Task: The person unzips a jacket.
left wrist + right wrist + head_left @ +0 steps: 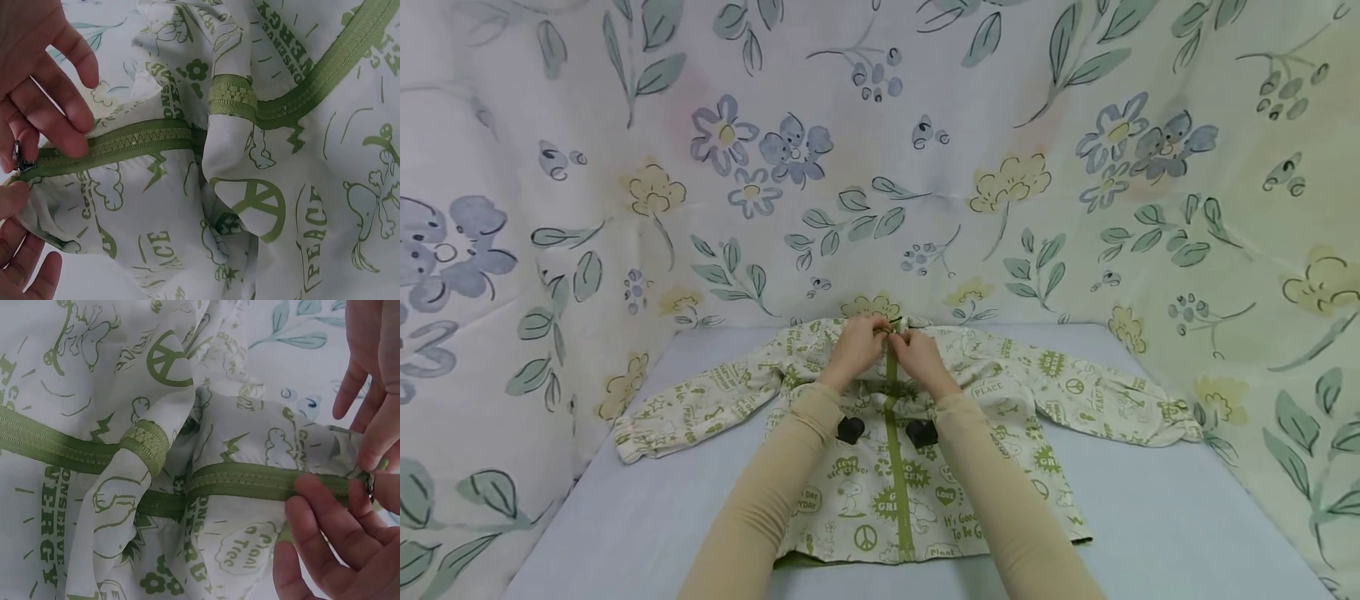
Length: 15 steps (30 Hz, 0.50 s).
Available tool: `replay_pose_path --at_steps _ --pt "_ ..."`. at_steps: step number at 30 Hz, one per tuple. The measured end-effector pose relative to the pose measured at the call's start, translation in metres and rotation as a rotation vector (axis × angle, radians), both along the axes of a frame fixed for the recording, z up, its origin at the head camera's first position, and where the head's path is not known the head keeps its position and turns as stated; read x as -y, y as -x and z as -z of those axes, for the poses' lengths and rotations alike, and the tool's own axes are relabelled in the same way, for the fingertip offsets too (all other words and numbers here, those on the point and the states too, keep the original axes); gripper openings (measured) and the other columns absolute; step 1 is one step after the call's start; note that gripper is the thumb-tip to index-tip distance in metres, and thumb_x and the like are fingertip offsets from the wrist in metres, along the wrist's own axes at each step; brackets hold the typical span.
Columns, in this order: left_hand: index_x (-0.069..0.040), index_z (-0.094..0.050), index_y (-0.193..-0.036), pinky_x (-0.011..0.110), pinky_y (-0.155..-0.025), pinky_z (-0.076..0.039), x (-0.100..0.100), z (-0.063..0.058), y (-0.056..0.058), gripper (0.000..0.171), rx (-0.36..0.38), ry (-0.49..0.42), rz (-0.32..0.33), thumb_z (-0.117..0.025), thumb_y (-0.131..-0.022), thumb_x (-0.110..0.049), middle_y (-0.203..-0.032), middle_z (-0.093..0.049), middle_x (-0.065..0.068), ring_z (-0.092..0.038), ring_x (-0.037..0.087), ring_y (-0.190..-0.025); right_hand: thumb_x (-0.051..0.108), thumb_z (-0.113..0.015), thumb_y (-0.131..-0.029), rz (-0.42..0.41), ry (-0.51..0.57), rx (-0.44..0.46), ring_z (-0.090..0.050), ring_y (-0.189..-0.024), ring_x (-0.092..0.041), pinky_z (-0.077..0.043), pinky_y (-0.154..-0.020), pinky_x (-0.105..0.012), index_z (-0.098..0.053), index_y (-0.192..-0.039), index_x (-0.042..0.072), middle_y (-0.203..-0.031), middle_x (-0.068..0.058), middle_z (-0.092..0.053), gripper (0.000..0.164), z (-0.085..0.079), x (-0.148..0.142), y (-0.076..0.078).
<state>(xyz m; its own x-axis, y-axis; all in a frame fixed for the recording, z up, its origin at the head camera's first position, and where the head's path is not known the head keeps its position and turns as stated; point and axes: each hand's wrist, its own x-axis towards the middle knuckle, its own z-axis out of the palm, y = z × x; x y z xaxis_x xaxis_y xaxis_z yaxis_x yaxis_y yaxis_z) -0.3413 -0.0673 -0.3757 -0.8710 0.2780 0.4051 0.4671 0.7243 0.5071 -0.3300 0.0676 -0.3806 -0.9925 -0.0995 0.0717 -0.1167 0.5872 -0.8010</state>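
Observation:
A white jacket [838, 492] with green print lies spread front side up, its green zipper [892, 433] down the middle. At the collar, both hands meet on the zipper's upper end. My left hand [859, 343] pinches the fabric edge there; it shows at the lower left of the left wrist view. My right hand [337, 544] has its fingertips at the metal slider [370, 485] and appears to pinch it, its other fingers loosely bent beside the zipper tape. Below the slider the zipper teeth are joined, and the front bunches into folds [234, 144].
The sleeves [700, 408] stretch out to both sides with gathered cuffs [1180, 423]. A pale bed-like surface [647, 517] lies under the jacket. Floral cloth [880, 150] hangs behind and at both sides. Dark wrist cameras [851, 430] sit beneath the wrists.

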Motion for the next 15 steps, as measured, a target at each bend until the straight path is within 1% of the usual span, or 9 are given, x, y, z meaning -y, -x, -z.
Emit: replay_pose_path --at_steps 2,4,6,9,12,15 --pt "-0.006 -0.067 -0.102 0.031 -0.074 -0.048 0.0000 -0.0006 0.0001 0.016 -0.002 -0.007 0.001 -0.054 -0.094 -0.004 -0.102 -0.060 0.009 -0.056 0.022 -0.090 0.029 -0.043 -0.100 0.006 0.024 0.009 -0.040 -0.050 -0.015 -0.035 -0.048 -0.027 -0.056 -0.077 0.004 -0.074 -0.014 -0.060 0.036 -0.0014 0.0003 -0.0005" --pt "-0.006 -0.067 -0.103 0.031 -0.073 -0.048 0.0001 -0.0015 -0.0002 0.016 0.005 -0.019 -0.003 -0.055 -0.094 -0.006 -0.102 -0.061 0.008 -0.057 0.021 -0.089 0.029 -0.043 -0.100 0.006 0.036 0.011 -0.042 -0.052 -0.015 -0.035 -0.049 -0.027 -0.056 -0.076 0.004 -0.077 -0.015 -0.061 0.037 -0.0029 0.0007 -0.0008" --pt "-0.007 -0.067 -0.103 0.030 -0.073 -0.048 0.0004 -0.0021 -0.0001 0.015 0.012 -0.031 -0.011 -0.055 -0.094 -0.008 -0.101 -0.061 0.007 -0.057 0.021 -0.089 0.028 -0.042 -0.101 -0.001 0.039 0.007 -0.041 -0.050 -0.015 -0.035 -0.048 -0.028 -0.057 -0.076 0.002 -0.074 -0.016 -0.061 0.039 -0.0034 0.0012 -0.0013" --pt "-0.008 -0.068 -0.101 0.030 -0.073 -0.047 0.0012 -0.0017 0.0002 0.014 0.016 -0.047 -0.021 -0.056 -0.094 -0.010 -0.099 -0.062 0.006 -0.056 0.020 -0.088 0.028 -0.041 -0.101 -0.022 0.040 0.010 -0.041 -0.048 -0.014 -0.035 -0.047 -0.027 -0.061 -0.082 -0.002 -0.071 -0.016 -0.060 0.041 -0.0018 0.0017 -0.0020" --pt "-0.008 -0.068 -0.098 0.030 -0.073 -0.046 0.0017 -0.0007 0.0004 0.013 0.009 -0.056 -0.022 -0.056 -0.094 -0.011 -0.097 -0.062 0.006 -0.055 0.019 -0.088 0.027 -0.039 -0.102 -0.043 0.048 0.013 -0.038 -0.045 -0.014 -0.033 -0.044 -0.027 -0.061 -0.087 -0.006 -0.065 -0.016 -0.058 0.043 0.0016 0.0029 -0.0024" --pt "-0.009 -0.068 -0.097 0.030 -0.074 -0.046 0.0019 0.0003 -0.0001 0.012 -0.013 -0.062 -0.024 -0.056 -0.094 -0.011 -0.096 -0.062 0.005 -0.054 0.019 -0.089 0.026 -0.039 -0.102 -0.044 0.051 0.003 -0.039 -0.045 -0.014 -0.033 -0.044 -0.027 -0.059 -0.090 -0.005 -0.063 -0.012 -0.055 0.038 0.0031 0.0039 -0.0029"
